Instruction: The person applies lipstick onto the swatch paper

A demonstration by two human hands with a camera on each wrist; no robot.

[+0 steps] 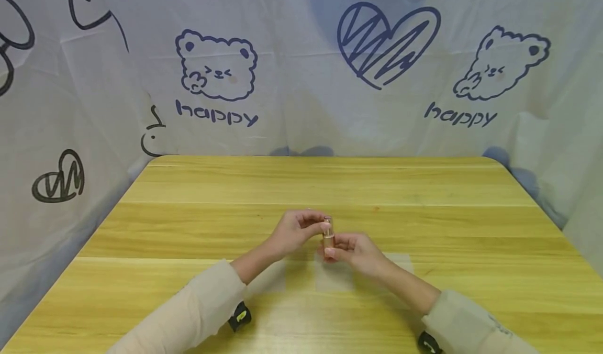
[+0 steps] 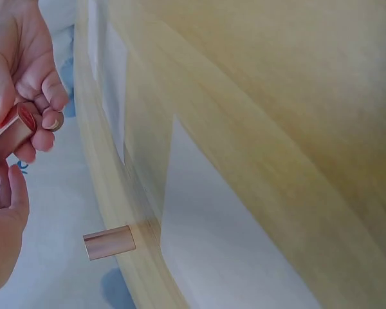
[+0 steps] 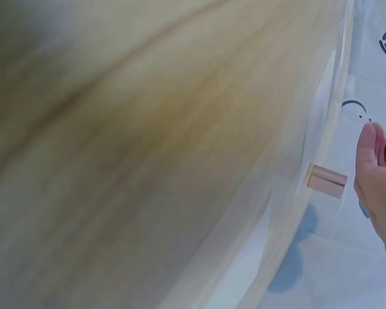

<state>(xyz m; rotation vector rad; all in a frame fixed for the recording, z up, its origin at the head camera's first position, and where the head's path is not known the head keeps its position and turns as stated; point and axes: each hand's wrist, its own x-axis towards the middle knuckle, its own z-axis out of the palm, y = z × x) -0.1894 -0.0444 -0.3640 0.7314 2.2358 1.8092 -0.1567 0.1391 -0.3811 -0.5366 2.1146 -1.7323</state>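
1. Head view: my left grip (image 1: 298, 232) closely pinches the tube (image 1: 328, 242) at twelve o'clock; my right grip (image 1: 360, 253) holds it lower.
2. Left wrist view, seven o'clock: copper cylinder (image 2: 109, 243) stands apart on the worktop (image 1: 292, 317).
3. Partway, I judge: tube not yet set down.

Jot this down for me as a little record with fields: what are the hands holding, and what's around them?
Left hand: grips the upper part of a small rose-gold cylindrical tube with a red lower end
Right hand: grips the tube's lower part
Standing on table: short rose-gold cylinder
Surface: yellow wood-grain table bearing flat pale rectangles
Backdrop: whitish cloth with dark drawings
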